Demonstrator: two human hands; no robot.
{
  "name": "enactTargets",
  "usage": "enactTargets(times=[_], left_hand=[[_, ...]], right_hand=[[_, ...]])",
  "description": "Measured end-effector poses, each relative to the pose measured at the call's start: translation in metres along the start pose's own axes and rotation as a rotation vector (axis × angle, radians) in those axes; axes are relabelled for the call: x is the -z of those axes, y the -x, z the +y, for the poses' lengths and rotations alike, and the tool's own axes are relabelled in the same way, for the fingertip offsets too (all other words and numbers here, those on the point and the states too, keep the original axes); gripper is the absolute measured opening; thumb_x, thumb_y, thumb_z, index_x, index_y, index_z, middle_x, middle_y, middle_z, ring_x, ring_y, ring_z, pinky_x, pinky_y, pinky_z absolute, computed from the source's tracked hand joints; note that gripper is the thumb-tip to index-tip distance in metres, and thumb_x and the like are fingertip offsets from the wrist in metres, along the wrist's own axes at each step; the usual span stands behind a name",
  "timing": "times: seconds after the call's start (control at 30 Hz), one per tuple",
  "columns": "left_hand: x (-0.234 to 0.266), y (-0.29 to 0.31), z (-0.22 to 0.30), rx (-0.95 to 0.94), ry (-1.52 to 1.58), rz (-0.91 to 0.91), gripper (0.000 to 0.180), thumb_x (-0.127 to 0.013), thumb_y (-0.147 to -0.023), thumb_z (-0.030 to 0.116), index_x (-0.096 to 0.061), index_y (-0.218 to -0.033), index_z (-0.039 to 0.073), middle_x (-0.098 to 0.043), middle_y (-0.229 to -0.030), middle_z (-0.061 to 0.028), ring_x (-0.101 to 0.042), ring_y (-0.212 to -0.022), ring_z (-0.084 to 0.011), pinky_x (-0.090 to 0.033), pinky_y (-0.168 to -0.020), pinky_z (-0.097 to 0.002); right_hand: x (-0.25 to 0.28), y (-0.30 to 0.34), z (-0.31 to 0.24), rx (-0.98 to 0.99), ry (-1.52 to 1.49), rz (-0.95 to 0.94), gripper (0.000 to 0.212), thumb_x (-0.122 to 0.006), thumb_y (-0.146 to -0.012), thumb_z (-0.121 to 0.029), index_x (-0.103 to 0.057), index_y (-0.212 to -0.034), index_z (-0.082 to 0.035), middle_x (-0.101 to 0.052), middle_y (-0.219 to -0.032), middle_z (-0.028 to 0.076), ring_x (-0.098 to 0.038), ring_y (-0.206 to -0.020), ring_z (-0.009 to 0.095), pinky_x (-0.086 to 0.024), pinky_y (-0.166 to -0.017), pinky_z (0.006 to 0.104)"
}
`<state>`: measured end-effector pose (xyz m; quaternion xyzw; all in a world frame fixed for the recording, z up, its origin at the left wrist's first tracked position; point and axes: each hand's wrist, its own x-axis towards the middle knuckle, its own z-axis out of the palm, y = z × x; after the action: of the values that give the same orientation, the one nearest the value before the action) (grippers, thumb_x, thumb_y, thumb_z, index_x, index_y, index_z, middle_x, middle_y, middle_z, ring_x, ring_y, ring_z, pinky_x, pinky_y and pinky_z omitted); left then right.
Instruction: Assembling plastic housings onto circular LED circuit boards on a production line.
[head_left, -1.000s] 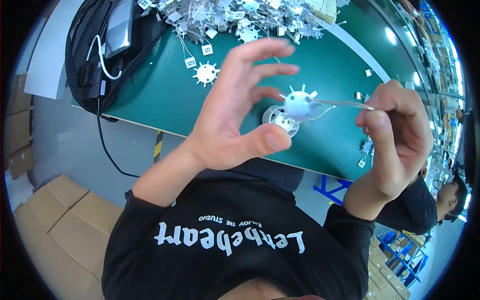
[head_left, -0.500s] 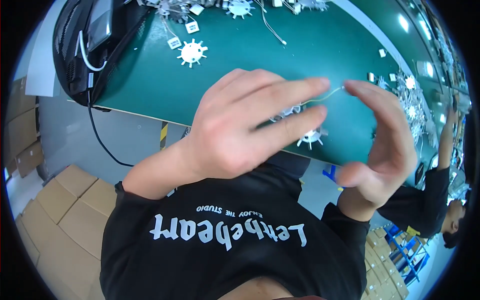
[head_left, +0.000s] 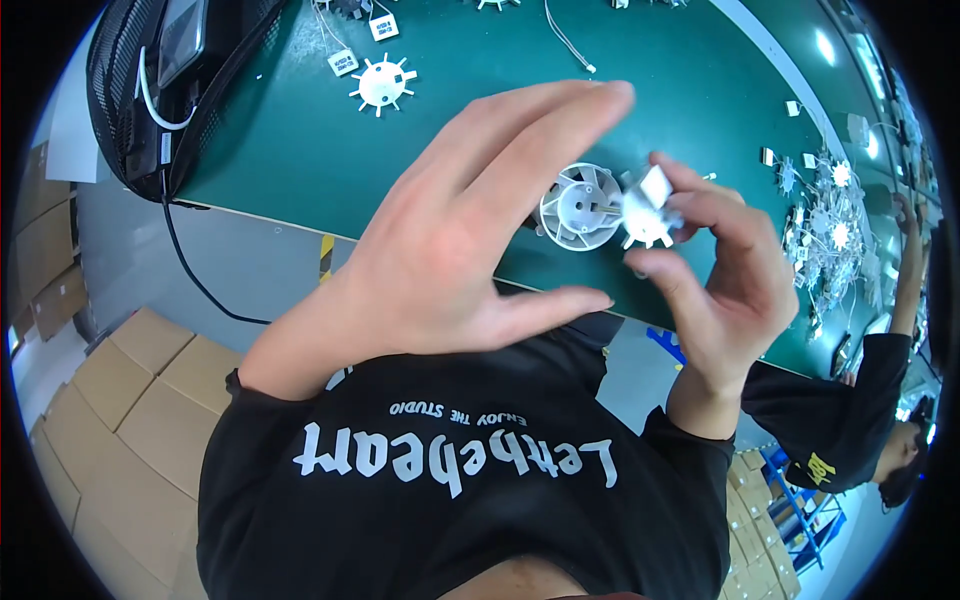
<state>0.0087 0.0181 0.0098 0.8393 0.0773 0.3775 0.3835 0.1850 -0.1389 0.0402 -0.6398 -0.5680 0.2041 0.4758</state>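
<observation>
My left hand [head_left: 450, 230] is stretched out over the table's near edge, thumb and fingers spread apart and nothing visible in its grasp. Just beyond its fingers is a round, fan-like white housing [head_left: 582, 208] with vanes inside and a hub in the middle. My right hand [head_left: 735, 260] pinches a white spoked disc [head_left: 647, 215] between thumb and fingers, with a small pale block at its upper side. This disc is held close to the housing's right side; whether they touch I cannot tell. A thin shaft-like piece shows between the two.
On the green table [head_left: 460, 70] lie another white spoked disc [head_left: 383, 85], small white blocks with wires [head_left: 343, 62] and a loose cable [head_left: 568, 40]. A black mesh basket [head_left: 115, 110] stands at left, a heap of spoked parts [head_left: 825, 240] at right. A co-worker [head_left: 840, 420] is at far right.
My right hand has closed on the spoked disc that lay near the table edge and lifted it. My left hand's fingers have spread, and the housing now shows between my hands.
</observation>
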Motion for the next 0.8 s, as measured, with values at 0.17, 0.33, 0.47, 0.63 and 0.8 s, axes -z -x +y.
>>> enactTargets(times=[0.17, 0.33, 0.47, 0.63, 0.8], left_hand=[[-0.001, 0.013, 0.002, 0.240, 0.011, -0.032, 0.068, -0.098, -0.067, 0.012, -0.066, -0.127, 0.004, -0.073, -0.109, -0.0099, -0.072, -0.094, -0.0294, -0.059, -0.080, -0.0377], [0.005, 0.014, -0.002, 0.230, 0.059, -0.117, 0.057, -0.099, -0.070, 0.012, -0.069, -0.118, 0.002, -0.076, -0.118, -0.0132, -0.076, -0.103, -0.0268, -0.062, -0.086, -0.0336], [0.004, 0.012, -0.003, 0.238, 0.079, -0.088, 0.055, -0.099, -0.070, 0.012, -0.068, -0.114, 0.003, -0.077, -0.117, -0.0134, -0.076, -0.104, -0.0274, -0.062, -0.086, -0.0333], [0.004, 0.009, 0.004, 0.338, 0.106, -0.087, 0.054, -0.099, -0.069, 0.010, -0.067, -0.112, 0.004, -0.077, -0.116, -0.0141, -0.077, -0.103, -0.0281, -0.062, -0.085, -0.0333], [0.003, 0.011, -0.001, 0.273, 0.082, -0.114, 0.054, -0.098, -0.068, 0.008, -0.067, -0.112, 0.004, -0.077, -0.117, -0.0151, -0.077, -0.100, -0.0285, -0.063, -0.084, -0.0331]], right_hand=[[-0.011, -0.011, 0.008, 0.198, 0.168, -0.074, 0.045, -0.093, -0.072, 0.000, -0.073, -0.112, 0.008, -0.075, -0.121, 0.026, -0.073, -0.106, 0.034, -0.058, -0.088, 0.0391], [-0.014, -0.004, 0.008, 0.158, 0.183, -0.034, 0.041, -0.092, -0.071, 0.002, -0.077, -0.109, 0.008, -0.074, -0.117, 0.026, -0.072, -0.100, 0.032, -0.058, -0.085, 0.0376], [-0.024, -0.003, 0.014, 0.215, 0.194, 0.036, 0.041, -0.095, -0.069, -0.006, -0.083, -0.107, 0.000, -0.076, -0.112, 0.016, -0.070, -0.092, 0.025, -0.056, -0.072, 0.0304], [-0.027, 0.001, 0.013, 0.165, 0.185, 0.065, 0.040, -0.095, -0.068, -0.006, -0.084, -0.107, -0.001, -0.075, -0.111, 0.014, -0.068, -0.089, 0.024, -0.055, -0.070, 0.0302], [-0.028, 0.004, 0.012, 0.178, 0.242, 0.085, 0.042, -0.096, -0.068, -0.009, -0.084, -0.107, -0.001, -0.075, -0.109, 0.012, -0.065, -0.089, 0.023, -0.054, -0.070, 0.0303]])
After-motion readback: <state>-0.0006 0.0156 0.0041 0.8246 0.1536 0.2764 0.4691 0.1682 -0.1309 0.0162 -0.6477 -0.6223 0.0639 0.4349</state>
